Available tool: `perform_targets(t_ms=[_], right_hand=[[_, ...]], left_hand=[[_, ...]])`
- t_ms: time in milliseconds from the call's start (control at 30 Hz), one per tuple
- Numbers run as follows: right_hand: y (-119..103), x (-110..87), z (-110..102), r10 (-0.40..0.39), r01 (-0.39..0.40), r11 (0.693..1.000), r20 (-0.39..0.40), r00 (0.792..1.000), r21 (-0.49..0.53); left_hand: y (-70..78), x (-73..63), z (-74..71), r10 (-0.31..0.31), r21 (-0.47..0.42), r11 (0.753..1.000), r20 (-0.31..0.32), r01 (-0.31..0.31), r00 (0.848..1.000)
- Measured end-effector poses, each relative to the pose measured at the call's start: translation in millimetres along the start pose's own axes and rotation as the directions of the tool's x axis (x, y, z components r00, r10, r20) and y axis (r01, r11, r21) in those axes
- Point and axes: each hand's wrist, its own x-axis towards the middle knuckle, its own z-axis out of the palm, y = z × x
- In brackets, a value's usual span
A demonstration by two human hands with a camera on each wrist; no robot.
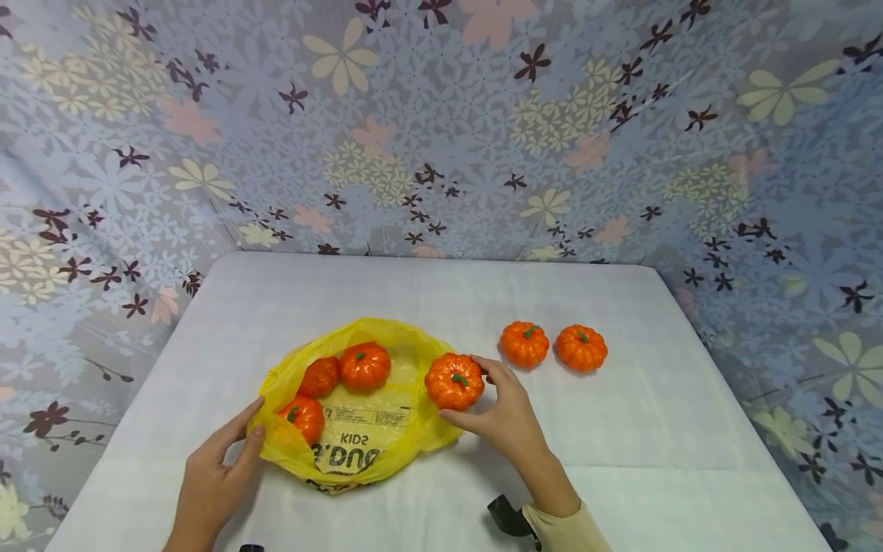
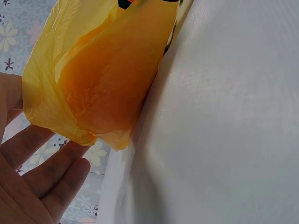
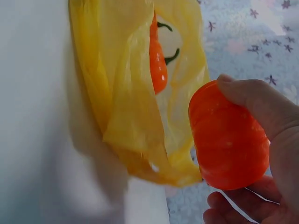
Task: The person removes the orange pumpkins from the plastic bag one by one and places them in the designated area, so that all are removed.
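One yellow bag (image 1: 408, 366), "KIDS" (image 1: 355, 438) readable (larger letters (image 1: 347, 458) below, perhaps "DUO").

My left hand (image 1: 217, 477) points forward, thumb and forefinger tips pinching near each other, my forearm behind it. My right hand (image 1: 507, 416) slants forward and inward, its thumb and bent fingers gripping, held well apart.

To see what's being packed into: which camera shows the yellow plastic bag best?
The head view: it shows the yellow plastic bag whole from above, its mouth open on orange pumpkins and printed lettering. The left wrist view shows mostly one side, close up; the right wrist view, a side and part of the opening.
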Motion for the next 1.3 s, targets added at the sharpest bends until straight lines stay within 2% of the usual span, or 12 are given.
perform_targets(t_ms=[533, 933, 1300], right_hand=[[35.2, -13.5, -40.5, 0.065, -0.073, 0.995, -0.110, 0.992, -0.068], [59.0, -23.7, -63.9, 0.157, -0.167, 0.984, -0.147, 0.977, -0.056], [78.3, -36.1, -95.4, 0.293, -0.314, 0.945, -0.191, 0.937, -0.089]], left_hand=[[0.4, 0.4, 2.2, 0.017, -0.004, 1.000, -0.011, -0.017, 1.000], [-2.3, -0.5, 5.5, 0.024, -0.012, 1.000, -0.014, -0.025, 1.000], [-2.2, -0.5, 5.0, 0.028, -0.017, 0.999, -0.015, -0.029, 0.999]])
